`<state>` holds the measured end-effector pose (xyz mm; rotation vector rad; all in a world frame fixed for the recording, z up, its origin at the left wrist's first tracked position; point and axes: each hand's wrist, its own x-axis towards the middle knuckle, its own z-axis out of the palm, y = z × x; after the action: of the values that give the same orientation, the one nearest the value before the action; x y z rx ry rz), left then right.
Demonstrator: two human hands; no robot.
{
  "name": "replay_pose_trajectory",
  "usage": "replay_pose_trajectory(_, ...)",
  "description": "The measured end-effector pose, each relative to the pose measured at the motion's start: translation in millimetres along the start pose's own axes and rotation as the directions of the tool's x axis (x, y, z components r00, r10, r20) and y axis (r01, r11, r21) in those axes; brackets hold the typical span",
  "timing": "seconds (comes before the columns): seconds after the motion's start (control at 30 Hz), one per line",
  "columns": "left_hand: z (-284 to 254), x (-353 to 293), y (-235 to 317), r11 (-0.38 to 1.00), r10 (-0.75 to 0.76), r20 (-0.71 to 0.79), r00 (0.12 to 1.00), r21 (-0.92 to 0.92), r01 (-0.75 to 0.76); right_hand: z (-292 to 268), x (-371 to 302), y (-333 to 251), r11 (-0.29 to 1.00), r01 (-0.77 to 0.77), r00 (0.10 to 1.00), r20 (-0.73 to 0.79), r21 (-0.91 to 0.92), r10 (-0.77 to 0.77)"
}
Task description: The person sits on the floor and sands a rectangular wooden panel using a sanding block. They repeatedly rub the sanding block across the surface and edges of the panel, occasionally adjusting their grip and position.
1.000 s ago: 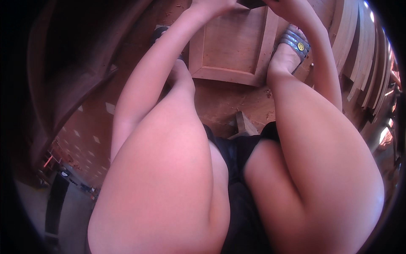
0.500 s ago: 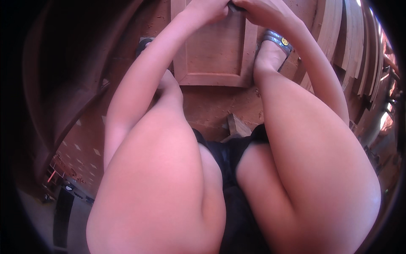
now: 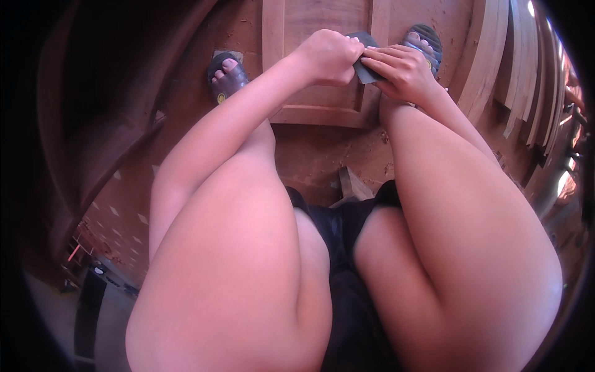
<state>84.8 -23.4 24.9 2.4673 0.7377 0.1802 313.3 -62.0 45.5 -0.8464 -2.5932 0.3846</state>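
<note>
Both hands meet over a framed wooden panel (image 3: 316, 116) lying between my feet. A dark grey sheet of sandpaper (image 3: 365, 75) is pinched between them, above the panel's right side. My left hand (image 3: 328, 59) is closed, its fingertips gripping the sheet's left edge. My right hand (image 3: 401, 71) holds the sheet from the right, fingers pressed together over it and nearly touching the left fingertips. Part of the sheet shows above and below the fingers; the rest is hidden by them. The panel's far end runs out of view at the top.
Long wooden boards (image 3: 483, 56) lie side by side at the right. My sandaled feet, left (image 3: 228, 80) and right (image 3: 424, 46), flank the panel. A small wood block (image 3: 353, 185) lies near the seat. Dark brown draped material (image 3: 111, 93) fills the left side. Shavings dot the reddish floor.
My hands have come back toward me and to the right, from the top edge to above the panel's right side. The sandpaper has come more into sight between them.
</note>
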Motion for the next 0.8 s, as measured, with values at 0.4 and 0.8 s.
replay_pose_trajectory(0.4, 5.6, -30.5, -41.0, 0.934, -0.341, -0.426, 0.838, -0.253, 0.252, -2.3, 64.2, 45.1, 0.994, -0.096, 0.995, 0.026, 0.043, 0.095)
replay_pose_trajectory(0.8, 2.3, -28.3, -43.5, 0.94, -0.338, -0.514, 0.788, -0.218, 0.262, 40.2, 36.7, 45.0, 0.934, -0.014, 1.0, 0.015, -0.358, 0.021)
